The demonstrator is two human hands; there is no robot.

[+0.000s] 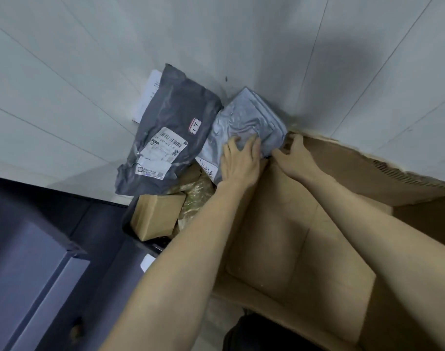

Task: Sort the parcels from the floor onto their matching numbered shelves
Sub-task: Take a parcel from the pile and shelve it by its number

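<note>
Pale tiled floor (64, 102) across the upper frame, crossed by thin grout lines, with a soft dark shadow at upper right. Dark blue-grey shelving (39, 262) at lower left, seen from above. Just right of it, a small brown cardboard parcel (155, 214) tilted against a dark edge, with crinkled clear wrap just beside it. Above that, flat on the tiles — a dark grey mailer bag (176, 115) bearing a white shipping label and a small tag marked 17, lying over a white paper sheet (148, 95) whose edge peeks out at the left. Touching its right side, a light grey mailer bag (249, 115), creased and glossy. Left hand (239, 160) laid on the light grey bag, fingers spread and bent at the tips, pressing into the plastic; whether any of it is pinched, cannot tell. Right hand (295, 155) just beside, at the bag's lower right corner — thumb and fingers curled round the corner, near the torn rim of a large open cardboard box (305, 236), brown and bare inside, filling the lower right.
</note>
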